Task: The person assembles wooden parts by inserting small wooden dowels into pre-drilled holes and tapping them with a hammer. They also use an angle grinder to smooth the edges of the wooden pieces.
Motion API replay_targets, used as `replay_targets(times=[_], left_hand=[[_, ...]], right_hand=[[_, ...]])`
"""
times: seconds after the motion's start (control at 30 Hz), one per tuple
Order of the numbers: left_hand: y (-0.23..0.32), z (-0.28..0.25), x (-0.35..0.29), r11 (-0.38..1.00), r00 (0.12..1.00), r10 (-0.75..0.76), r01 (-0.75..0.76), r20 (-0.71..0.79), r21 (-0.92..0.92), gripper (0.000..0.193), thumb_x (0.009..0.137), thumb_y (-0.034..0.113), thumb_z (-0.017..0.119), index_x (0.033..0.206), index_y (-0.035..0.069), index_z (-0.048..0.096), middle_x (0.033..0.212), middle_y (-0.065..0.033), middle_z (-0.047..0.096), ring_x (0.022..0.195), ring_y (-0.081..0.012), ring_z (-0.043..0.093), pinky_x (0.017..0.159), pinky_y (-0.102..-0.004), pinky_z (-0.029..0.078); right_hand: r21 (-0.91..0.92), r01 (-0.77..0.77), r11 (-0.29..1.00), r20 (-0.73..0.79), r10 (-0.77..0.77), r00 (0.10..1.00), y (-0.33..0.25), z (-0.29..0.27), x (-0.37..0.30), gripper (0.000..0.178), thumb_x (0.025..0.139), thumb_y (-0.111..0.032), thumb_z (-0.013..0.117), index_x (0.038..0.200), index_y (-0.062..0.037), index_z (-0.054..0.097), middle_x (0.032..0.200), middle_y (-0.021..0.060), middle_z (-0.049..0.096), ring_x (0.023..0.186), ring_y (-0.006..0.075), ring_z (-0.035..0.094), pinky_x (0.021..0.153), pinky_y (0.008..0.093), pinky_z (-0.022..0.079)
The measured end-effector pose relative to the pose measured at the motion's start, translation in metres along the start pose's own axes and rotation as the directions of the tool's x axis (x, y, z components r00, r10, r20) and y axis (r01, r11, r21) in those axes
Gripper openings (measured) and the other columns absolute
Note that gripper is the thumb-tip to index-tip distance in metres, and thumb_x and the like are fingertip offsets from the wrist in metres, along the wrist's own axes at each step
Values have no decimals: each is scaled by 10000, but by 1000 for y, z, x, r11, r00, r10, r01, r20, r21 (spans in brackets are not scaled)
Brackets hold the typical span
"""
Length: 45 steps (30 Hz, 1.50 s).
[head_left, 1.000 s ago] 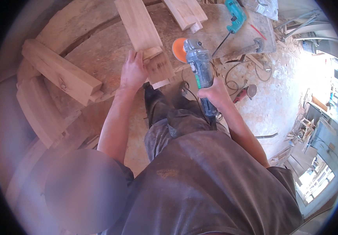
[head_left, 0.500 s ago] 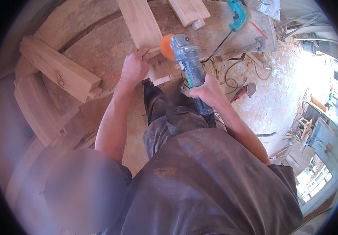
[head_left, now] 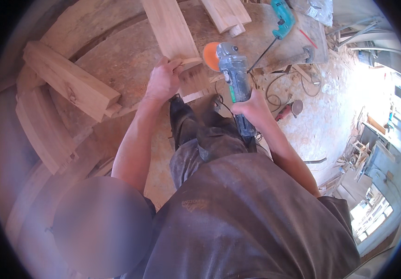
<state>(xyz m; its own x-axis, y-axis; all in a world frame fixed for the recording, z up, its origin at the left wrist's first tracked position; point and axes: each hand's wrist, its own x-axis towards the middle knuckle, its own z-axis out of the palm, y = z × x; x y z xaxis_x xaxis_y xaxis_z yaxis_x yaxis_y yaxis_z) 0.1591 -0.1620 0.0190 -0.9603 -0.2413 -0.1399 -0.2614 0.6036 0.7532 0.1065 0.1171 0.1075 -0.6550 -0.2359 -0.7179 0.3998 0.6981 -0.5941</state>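
Observation:
My right hand (head_left: 251, 109) grips a grey angle grinder (head_left: 234, 76) with an orange disc (head_left: 211, 56) at its front. The disc sits right beside the near end of a long wooden plank (head_left: 170, 32) that lies on a big workbench (head_left: 116, 60). My left hand (head_left: 163, 81) presses flat on that end of the plank, fingers at its edge, just left of the disc. The grinder's cable runs down past my dark trousers (head_left: 200, 135).
A thick wooden beam (head_left: 68, 81) lies at the left on curved timber pieces (head_left: 42, 130). More planks (head_left: 226, 14) and a teal power drill (head_left: 281, 18) lie at the bench's far end. A second small grinder (head_left: 288, 109) and cables lie on the sawdust floor at right.
The grinder has moved left and forward, from off the plank's right side to its near end. My left hand stays on the plank.

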Motion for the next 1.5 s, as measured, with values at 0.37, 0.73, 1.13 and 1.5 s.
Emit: replay_targets(times=[0.37, 0.73, 1.13, 1.5], left_hand=[[27, 3, 5, 969, 994, -37, 12, 99, 245, 228, 992, 136, 555, 1177, 9, 589, 1089, -282, 636, 998, -495, 637, 867, -568, 524], [13, 1, -16, 978, 992, -15, 40, -124, 202, 136, 869, 125, 628, 910, -2, 653, 1030, -206, 657, 963, -430, 653, 807, -525, 533], [45, 32, 24, 854, 811, -456, 514, -366, 74, 552, 894, 447, 699, 1073, -75, 683, 1205, -356, 607, 1133, -478, 612, 973, -549, 502], [44, 18, -3, 998, 996, -58, 56, -64, -31, 410, 872, 22, 685, 1281, 22, 673, 1077, -176, 682, 1020, -355, 685, 886, -400, 538]], right_hand=[[-49, 71, 996, 2, -71, 997, -11, -1, -8, 408, 618, -204, 758, 926, 28, 625, 787, 143, 667, 745, 246, 657, 724, 381, 522], [-2, 1, 1000, -70, -1, 998, 5, 1, 4, 383, 624, -191, 754, 918, 28, 644, 750, 135, 664, 714, 237, 675, 682, 384, 526], [419, 45, 907, -129, 11, 992, 10, -41, -8, 288, 687, -107, 742, 913, 9, 606, 717, 101, 650, 619, 205, 673, 604, 331, 534], [331, 21, 943, -75, 5, 997, 36, -33, -13, 331, 629, -105, 768, 917, -4, 641, 757, 50, 651, 673, 150, 623, 637, 314, 500]])
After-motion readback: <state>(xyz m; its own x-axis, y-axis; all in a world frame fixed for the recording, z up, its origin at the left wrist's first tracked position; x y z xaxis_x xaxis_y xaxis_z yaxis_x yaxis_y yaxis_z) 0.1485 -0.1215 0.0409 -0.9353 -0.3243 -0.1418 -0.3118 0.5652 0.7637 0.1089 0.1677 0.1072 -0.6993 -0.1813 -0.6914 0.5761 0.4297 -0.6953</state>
